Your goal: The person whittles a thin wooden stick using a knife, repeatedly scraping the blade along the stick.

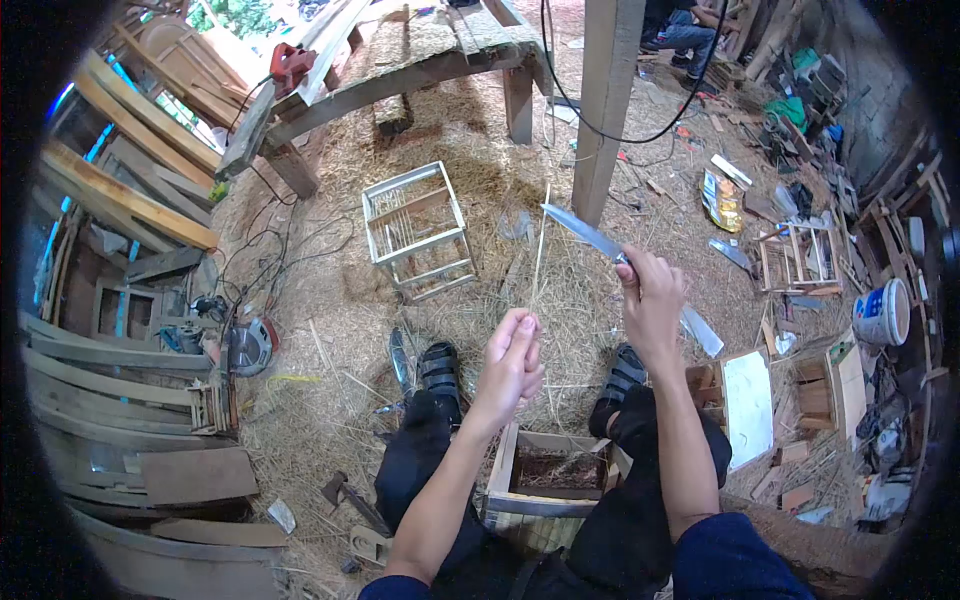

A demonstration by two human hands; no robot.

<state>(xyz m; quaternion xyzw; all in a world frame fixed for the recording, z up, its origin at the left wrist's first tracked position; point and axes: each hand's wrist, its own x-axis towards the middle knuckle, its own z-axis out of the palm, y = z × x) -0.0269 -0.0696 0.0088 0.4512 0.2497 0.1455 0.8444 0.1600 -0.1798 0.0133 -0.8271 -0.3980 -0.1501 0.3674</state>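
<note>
My left hand [512,362] is closed round the lower end of a thin pale wooden strip [541,245], which points up and away from me. In my right hand [652,292] is a knife [585,231], its handle gripped in closed fingers. The long blade slants up to the left, and its tip lies close to or against the upper part of the strip; I cannot tell whether they touch. Beyond my left hand a small wooden cage frame [420,235] with thin bars stands on the shavings. Between my legs is an open wooden box [545,493].
A rough workbench [400,85] with a red power tool [292,66] stands ahead, beside a wooden post [605,110]. A circular saw [250,346] and stacked planks [110,350] lie left. A hammer [352,498] is near my left leg. To the right are a white bucket [882,312] and another person's legs [683,40] farther off.
</note>
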